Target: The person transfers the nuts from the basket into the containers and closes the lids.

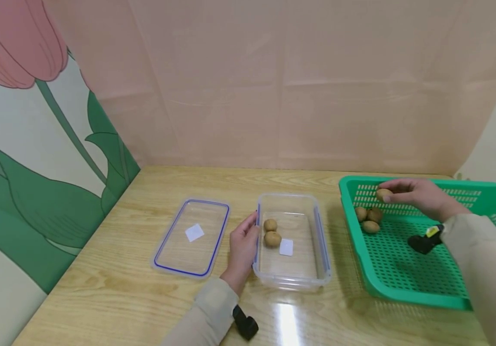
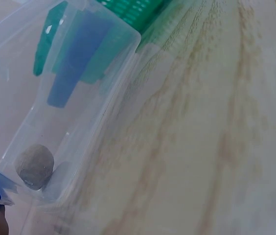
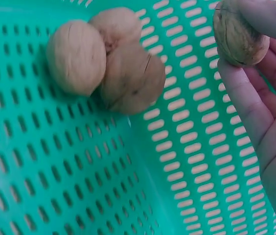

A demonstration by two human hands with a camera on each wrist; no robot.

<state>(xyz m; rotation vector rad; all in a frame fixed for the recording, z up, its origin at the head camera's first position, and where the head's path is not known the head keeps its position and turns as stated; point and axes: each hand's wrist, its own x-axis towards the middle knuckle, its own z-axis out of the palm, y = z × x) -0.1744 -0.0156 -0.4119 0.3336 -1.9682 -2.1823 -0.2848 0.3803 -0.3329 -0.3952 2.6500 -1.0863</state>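
Observation:
My right hand (image 1: 422,197) pinches a walnut (image 3: 238,36) between thumb and fingers, above the far left part of the green basket (image 1: 420,288). Three more walnuts (image 3: 77,58) lie clustered in that basket's left corner, below the hand. My left hand (image 1: 242,247) holds the left side of a clear plastic container (image 1: 304,269), by its blue-edged flap. Inside the container, against the left wall, sit two walnuts (image 1: 272,239) near a white square (image 1: 286,247). Only part of the left hand shows in the left wrist view.
A clear lid (image 1: 178,259) with a blue seal and a white square lies left of the container on the wooden table (image 1: 114,269). Behind the table hangs a pinkish sheet (image 1: 239,105). The basket's raised rim stands right of the container.

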